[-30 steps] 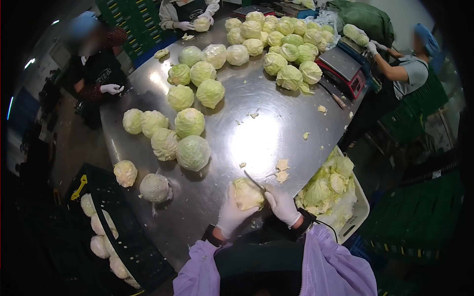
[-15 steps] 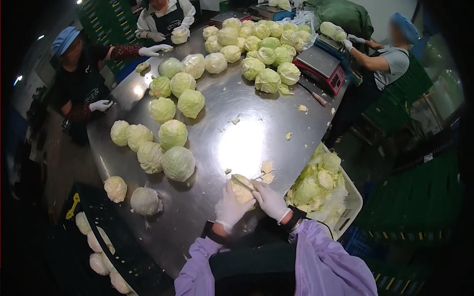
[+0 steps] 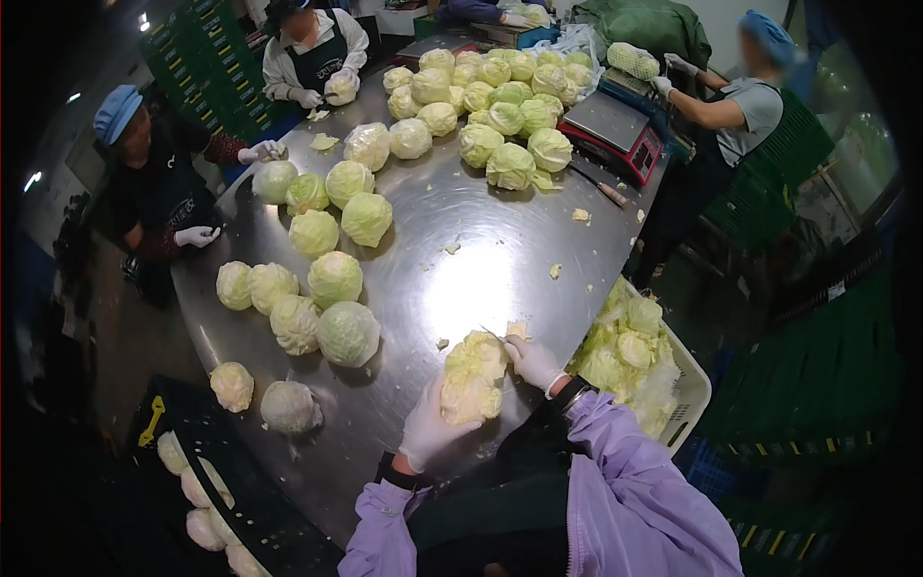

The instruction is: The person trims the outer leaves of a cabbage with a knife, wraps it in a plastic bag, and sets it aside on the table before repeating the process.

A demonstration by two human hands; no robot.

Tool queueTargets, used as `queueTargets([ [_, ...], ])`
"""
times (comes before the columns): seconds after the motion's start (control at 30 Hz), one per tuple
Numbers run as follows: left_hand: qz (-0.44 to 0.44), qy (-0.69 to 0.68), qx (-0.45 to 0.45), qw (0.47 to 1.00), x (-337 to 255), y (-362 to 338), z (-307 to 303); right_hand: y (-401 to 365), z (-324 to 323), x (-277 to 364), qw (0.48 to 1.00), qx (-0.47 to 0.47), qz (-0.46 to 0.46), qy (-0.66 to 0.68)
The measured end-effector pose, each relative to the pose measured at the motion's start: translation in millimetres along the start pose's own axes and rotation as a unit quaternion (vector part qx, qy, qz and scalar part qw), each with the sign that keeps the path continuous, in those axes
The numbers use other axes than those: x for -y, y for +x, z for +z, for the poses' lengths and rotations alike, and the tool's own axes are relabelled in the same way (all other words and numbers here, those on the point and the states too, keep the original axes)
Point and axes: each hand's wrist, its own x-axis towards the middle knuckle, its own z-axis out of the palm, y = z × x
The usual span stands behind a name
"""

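Observation:
My left hand (image 3: 432, 428), in a white glove, grips the near left side of a pale cabbage (image 3: 470, 396) close over the metal table. At its far side, a loosened outer leaf (image 3: 478, 354) spreads away from the head. My gloved right hand (image 3: 535, 366) is closed around a small knife (image 3: 492, 336), whose thin blade points up and left beyond the leaf. Leaf scraps (image 3: 519, 330) lie just past the right hand.
Several cabbages (image 3: 348, 334) stand on the metal table (image 3: 423, 260) to the left, with a larger pile (image 3: 510, 165) at the back. A white basket (image 3: 687, 385) of leaves is at right, a dark crate (image 3: 240, 500) at left. Co-workers (image 3: 159, 183) stand around; a scale (image 3: 615, 125) sits back right.
My right hand and knife have moved right, off the cabbage, which now shows a leaf folded outward. My left hand has shifted lower left. A co-worker at left has drawn a cabbage closer.

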Motion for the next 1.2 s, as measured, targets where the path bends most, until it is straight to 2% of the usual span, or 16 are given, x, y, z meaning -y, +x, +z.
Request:
queueTargets([
  [0.07,0.029,-0.013,-0.009,0.999,23,-9,4,2,12,-2,0.99,0.06,0.061,0.108],
  [0.13,0.045,-0.162,-0.051,0.984,47,-18,12,7,26,-3,0.986,0.087,0.071,0.123],
  [0.2,0.04,-0.195,-0.078,0.977,51,-24,18,7,22,10,0.981,0.108,0.083,0.135],
  [0.27,0.038,-0.232,-0.105,0.966,46,-24,28,-5,-4,36,0.946,0.103,0.116,0.283],
  [0.4,-0.034,-0.215,-0.196,0.956,-3,-28,41,-47,-27,71,0.965,0.049,0.089,0.243],
  [0.47,-0.06,-0.127,-0.242,0.96,-16,-24,44,-71,-16,84,0.992,0.029,-0.014,0.119],
  [0.6,-0.026,-0.052,-0.223,0.973,-4,-19,53,-77,0,98,0.997,0.01,-0.025,0.078],
  [0.7,0.011,0.012,-0.234,0.972,0,-17,52,-68,8,83,0.987,-0.017,-0.04,0.152],
  [0.8,-0.022,-0.062,-0.214,0.975,-1,-13,47,-62,0,72,0.974,-0.036,-0.071,0.213],
  [0.9,-0.015,-0.077,-0.215,0.973,1,-13,44,-63,-6,75,0.96,0.047,0.032,0.275],
  [0.97,-0.013,-0.124,-0.216,0.968,3,-12,43,-64,8,68,0.995,-0.036,-0.037,0.082],
  [1.0,-0.012,-0.124,-0.217,0.968,10,-12,43,-62,9,62,0.995,-0.036,-0.038,0.082],
  [1.07,-0.015,-0.16,-0.212,0.964,30,-15,40,-59,10,47,0.923,0.012,0.179,0.341],
  [1.1,-0.017,-0.159,-0.212,0.964,35,-20,32,-58,14,43,0.922,0.014,0.18,0.342],
  [1.17,-0.055,-0.438,-0.102,0.891,48,-27,13,-53,22,36,0.913,0.047,0.169,0.369],
  [1.2,-0.056,-0.436,-0.102,0.892,55,-31,6,-51,26,33,0.907,0.063,0.163,0.383],
])
